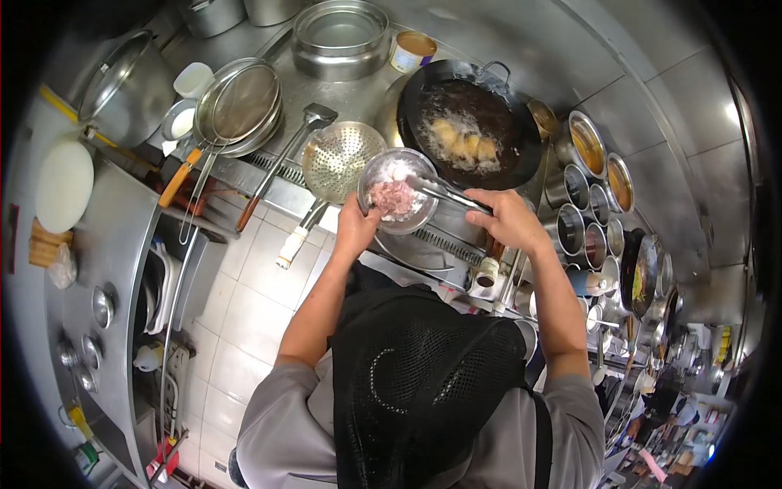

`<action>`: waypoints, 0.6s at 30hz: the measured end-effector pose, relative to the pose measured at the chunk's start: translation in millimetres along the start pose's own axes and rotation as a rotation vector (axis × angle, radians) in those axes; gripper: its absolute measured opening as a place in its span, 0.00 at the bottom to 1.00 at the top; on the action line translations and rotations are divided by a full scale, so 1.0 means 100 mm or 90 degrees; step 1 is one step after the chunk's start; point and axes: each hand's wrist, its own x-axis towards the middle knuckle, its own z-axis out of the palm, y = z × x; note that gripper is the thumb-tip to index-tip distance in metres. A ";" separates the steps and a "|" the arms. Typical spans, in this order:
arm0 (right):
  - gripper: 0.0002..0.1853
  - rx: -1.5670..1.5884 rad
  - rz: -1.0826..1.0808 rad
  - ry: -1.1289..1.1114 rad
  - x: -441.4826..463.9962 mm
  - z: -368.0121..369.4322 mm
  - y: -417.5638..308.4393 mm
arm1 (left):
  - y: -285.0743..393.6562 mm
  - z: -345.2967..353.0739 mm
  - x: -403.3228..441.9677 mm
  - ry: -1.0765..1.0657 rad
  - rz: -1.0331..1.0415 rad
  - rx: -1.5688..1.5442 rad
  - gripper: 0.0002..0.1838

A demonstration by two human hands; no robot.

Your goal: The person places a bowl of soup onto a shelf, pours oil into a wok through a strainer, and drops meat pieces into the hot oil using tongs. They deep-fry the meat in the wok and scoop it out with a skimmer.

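My left hand (356, 230) grips the near-left rim of a small metal bowl (425, 213). Raw pink meat pieces (391, 198) dusted with white powder lie inside it. In my right hand (510, 220) is a pair of metal tongs (448, 193), its tips over the meat; whether they pinch a piece I cannot make out. Just beyond the bowl, a black wok (522, 163) holds dark bubbling oil with several golden pieces (466, 147) frying at its middle. A perforated ladle (336, 155) rests to the left of the bowl, partly behind it.
Strainers (244, 102) on a pot and a wok spatula (309, 122) lie on the left. A large pot (340, 41) and a tin can (413, 52) stand at the back. Several metal containers (572, 228) line the right side. A steel counter (122, 269) stands far left.
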 end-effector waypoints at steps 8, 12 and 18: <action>0.21 0.004 0.099 0.056 -0.15 -0.05 0.25 | 0.11 0.16 0.03 -0.100 -0.095 -0.198 0.18; 0.23 -0.013 0.166 0.031 -0.20 -0.09 0.27 | 0.30 0.14 0.05 -0.110 -0.066 -0.201 0.17; 0.24 -0.043 0.155 0.075 -0.31 -0.23 0.14 | 0.24 0.23 0.10 -0.090 -0.003 -0.070 0.14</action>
